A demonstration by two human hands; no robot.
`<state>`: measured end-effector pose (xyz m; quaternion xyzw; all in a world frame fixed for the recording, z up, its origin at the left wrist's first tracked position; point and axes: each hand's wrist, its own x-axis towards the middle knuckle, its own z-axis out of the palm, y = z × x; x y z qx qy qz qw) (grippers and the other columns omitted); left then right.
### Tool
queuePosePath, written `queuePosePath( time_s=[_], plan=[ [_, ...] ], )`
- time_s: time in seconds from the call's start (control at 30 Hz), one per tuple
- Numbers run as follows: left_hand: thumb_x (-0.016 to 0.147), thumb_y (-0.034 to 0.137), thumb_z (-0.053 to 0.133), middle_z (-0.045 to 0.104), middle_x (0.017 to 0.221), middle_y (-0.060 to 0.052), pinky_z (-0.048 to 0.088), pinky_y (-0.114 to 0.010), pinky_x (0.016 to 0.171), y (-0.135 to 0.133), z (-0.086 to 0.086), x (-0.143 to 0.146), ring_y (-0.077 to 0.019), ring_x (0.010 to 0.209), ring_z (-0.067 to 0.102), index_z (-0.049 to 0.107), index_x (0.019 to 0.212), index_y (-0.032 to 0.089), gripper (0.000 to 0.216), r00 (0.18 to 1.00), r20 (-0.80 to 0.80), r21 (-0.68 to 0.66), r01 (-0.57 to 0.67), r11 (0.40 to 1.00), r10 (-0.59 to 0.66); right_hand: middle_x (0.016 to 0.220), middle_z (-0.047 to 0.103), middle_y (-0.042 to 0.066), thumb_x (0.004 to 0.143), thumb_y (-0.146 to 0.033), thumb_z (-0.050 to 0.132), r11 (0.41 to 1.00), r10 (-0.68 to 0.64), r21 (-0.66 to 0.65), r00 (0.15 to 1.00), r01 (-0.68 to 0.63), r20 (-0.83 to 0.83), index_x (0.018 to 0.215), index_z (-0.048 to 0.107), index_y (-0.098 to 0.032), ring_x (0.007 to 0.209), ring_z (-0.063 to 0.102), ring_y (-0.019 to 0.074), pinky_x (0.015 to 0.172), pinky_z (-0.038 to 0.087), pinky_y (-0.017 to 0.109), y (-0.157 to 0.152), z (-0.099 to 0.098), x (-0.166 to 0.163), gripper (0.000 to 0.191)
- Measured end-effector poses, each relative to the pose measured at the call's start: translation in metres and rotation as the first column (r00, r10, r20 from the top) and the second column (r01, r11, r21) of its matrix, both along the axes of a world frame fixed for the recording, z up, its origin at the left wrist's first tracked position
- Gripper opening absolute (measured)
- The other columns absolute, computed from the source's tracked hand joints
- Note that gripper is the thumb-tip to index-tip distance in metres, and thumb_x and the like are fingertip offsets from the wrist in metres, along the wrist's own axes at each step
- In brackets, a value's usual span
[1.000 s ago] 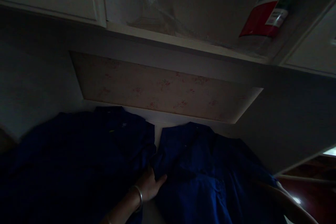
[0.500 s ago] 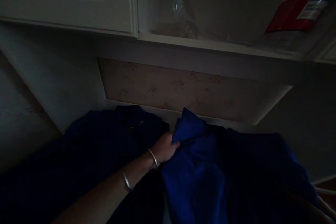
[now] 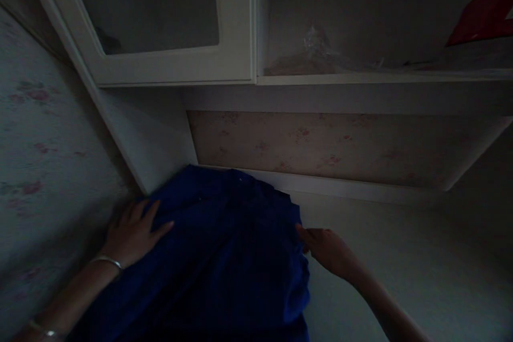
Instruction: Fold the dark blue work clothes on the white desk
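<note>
A pile of dark blue garments (image 3: 228,256) lies on a pale shelf surface (image 3: 401,256), pushed into the left corner. My left hand (image 3: 134,232) rests flat on the pile's left side, fingers spread, with a silver bangle on the wrist. At the right edge of the pile my right hand (image 3: 326,248) touches the cloth with its fingertips; whether it pinches the cloth is too dark to tell.
A cupboard door with a glass pane (image 3: 160,16) hangs above on the left. An open shelf (image 3: 360,77) above holds clear plastic wrap (image 3: 320,48) and a red and white packet (image 3: 484,10). Flowered wallpaper (image 3: 312,144) covers the back and left wall.
The right-hand blue garment has been moved onto the left one, making one pile. My left hand let go and now lies on the pile's left side; my right hand has come in.
</note>
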<state>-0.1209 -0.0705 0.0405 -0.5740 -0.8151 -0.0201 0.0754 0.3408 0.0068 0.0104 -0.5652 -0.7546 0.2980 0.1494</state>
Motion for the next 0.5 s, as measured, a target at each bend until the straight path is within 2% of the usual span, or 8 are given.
queuePosePath(
  time_s=[0.07, 0.1, 0.17, 0.2, 0.27, 0.37, 0.43, 0.5],
  plan=[
    [0.079, 0.072, 0.038, 0.031, 0.153, -0.021, 0.028, -0.052, 0.111, -0.007, -0.041, 0.005, -0.0364, 0.141, 0.027, 0.034, 0.145, 0.009, 0.092, 0.994, 0.092, -0.127, 0.065, 0.990, -0.053, 0.121, 0.065, 0.015, 0.092, -0.057, 0.036, 0.985, -0.025, 0.170, 1.000, 0.027, -0.010, 0.121, 0.061, -0.015, 0.113, 0.059, 0.0280, 0.100, 0.042, 0.041, 0.017, -0.016, -0.032, 0.057],
    [0.076, 0.073, 0.043, 0.034, 0.151, -0.021, 0.030, -0.051, 0.111, -0.009, -0.057, 0.008, -0.0367, 0.139, 0.031, 0.036, 0.144, 0.008, 0.095, 0.989, 0.130, -0.171, 0.086, 0.981, -0.065, 0.136, 0.055, 0.016, 0.090, -0.057, 0.041, 0.983, 0.005, 0.181, 1.000, -0.001, -0.024, 0.135, 0.049, -0.011, 0.125, 0.050, 0.0280, 0.106, 0.037, 0.040, 0.022, -0.024, -0.047, 0.065],
    [0.075, 0.067, 0.048, 0.040, 0.148, -0.021, 0.035, -0.051, 0.109, -0.014, -0.080, 0.012, -0.0372, 0.135, 0.039, 0.039, 0.143, 0.007, 0.091, 0.979, 0.183, -0.212, 0.125, 0.969, -0.086, 0.147, 0.041, 0.019, 0.085, -0.056, 0.052, 0.987, 0.131, 0.100, 0.991, -0.127, -0.031, 0.146, 0.031, -0.005, 0.134, 0.041, 0.0287, 0.111, 0.031, 0.041, 0.027, -0.039, -0.073, 0.082],
    [0.078, 0.061, 0.048, 0.043, 0.146, -0.019, 0.037, -0.049, 0.108, -0.016, -0.087, 0.013, -0.0357, 0.132, 0.043, 0.041, 0.142, 0.007, 0.084, 0.975, 0.199, -0.208, 0.145, 0.967, -0.103, 0.146, 0.043, 0.021, 0.084, -0.051, 0.056, 0.981, 0.189, 0.051, 0.982, -0.188, -0.026, 0.146, 0.030, -0.003, 0.133, 0.042, 0.0301, 0.112, 0.029, 0.043, 0.026, -0.044, -0.082, 0.082],
    [0.085, 0.047, 0.040, 0.049, 0.143, -0.014, 0.039, -0.042, 0.107, -0.021, -0.090, 0.013, -0.0301, 0.128, 0.049, 0.047, 0.138, 0.010, 0.065, 0.964, 0.222, -0.173, 0.187, 0.967, -0.146, 0.136, 0.054, 0.021, 0.084, -0.035, 0.056, 0.967, 0.253, 0.026, 0.967, -0.253, -0.024, 0.137, 0.046, -0.004, 0.126, 0.049, 0.0314, 0.110, 0.029, 0.046, 0.019, -0.047, -0.094, 0.063],
    [0.089, 0.035, 0.030, 0.056, 0.137, -0.009, 0.036, -0.040, 0.109, -0.035, -0.078, 0.007, -0.0265, 0.126, 0.051, 0.057, 0.128, 0.017, 0.051, 0.954, 0.235, -0.096, 0.214, 0.972, -0.187, 0.117, 0.066, 0.011, 0.087, -0.021, 0.046, 0.951, 0.306, 0.088, 0.948, -0.298, -0.093, 0.114, 0.066, -0.014, 0.110, 0.060, 0.0222, 0.100, 0.040, 0.034, 0.001, -0.030, -0.091, 0.034],
    [0.091, 0.039, 0.030, 0.060, 0.132, -0.006, 0.037, -0.037, 0.109, -0.052, -0.063, -0.006, -0.0245, 0.122, 0.054, 0.060, 0.123, 0.021, 0.048, 0.940, 0.269, -0.067, 0.237, 0.969, -0.211, 0.107, 0.068, 0.004, 0.088, -0.023, 0.048, 0.916, 0.401, 0.105, 0.895, -0.387, -0.197, 0.105, 0.069, -0.020, 0.100, 0.063, 0.0167, 0.095, 0.043, 0.029, -0.018, -0.009, -0.080, 0.027],
    [0.088, 0.051, 0.038, 0.067, 0.122, -0.003, 0.045, -0.032, 0.101, -0.075, -0.047, -0.027, -0.0239, 0.113, 0.061, 0.064, 0.116, 0.025, 0.047, 0.922, 0.335, 0.007, 0.204, 0.979, -0.194, 0.098, 0.069, 0.001, 0.085, -0.024, 0.056, 0.829, 0.555, 0.109, 0.780, -0.549, -0.290, 0.098, 0.070, -0.022, 0.094, 0.064, 0.0154, 0.101, 0.038, 0.032, -0.043, 0.010, -0.065, 0.019]
  ],
)
